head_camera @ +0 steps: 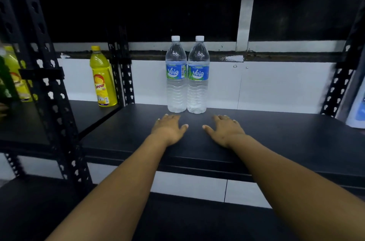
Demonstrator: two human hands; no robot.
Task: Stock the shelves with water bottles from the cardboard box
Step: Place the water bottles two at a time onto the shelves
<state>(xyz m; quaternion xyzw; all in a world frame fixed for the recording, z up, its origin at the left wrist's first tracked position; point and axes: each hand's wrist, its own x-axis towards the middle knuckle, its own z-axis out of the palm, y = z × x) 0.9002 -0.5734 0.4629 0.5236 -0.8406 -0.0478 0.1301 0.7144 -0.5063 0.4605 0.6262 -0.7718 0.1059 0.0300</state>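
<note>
Two clear water bottles with white caps and blue labels stand upright side by side at the back of the black shelf (276, 134): the left bottle (176, 75) and the right bottle (198, 76), touching each other. My left hand (168, 128) lies flat on the shelf just in front of the left bottle, fingers straight, holding nothing. My right hand (225, 129) lies flat a little right of the bottles, also with nothing in it. Neither hand touches a bottle. The cardboard box is out of view.
A yellow bottle (102, 77) stands on the neighbouring shelf to the left, beyond black perforated uprights (126, 75). More yellow and green bottles (11, 79) sit at the far left edge. A lower black shelf (177, 217) lies beneath. A white and blue object (357, 110) is at right.
</note>
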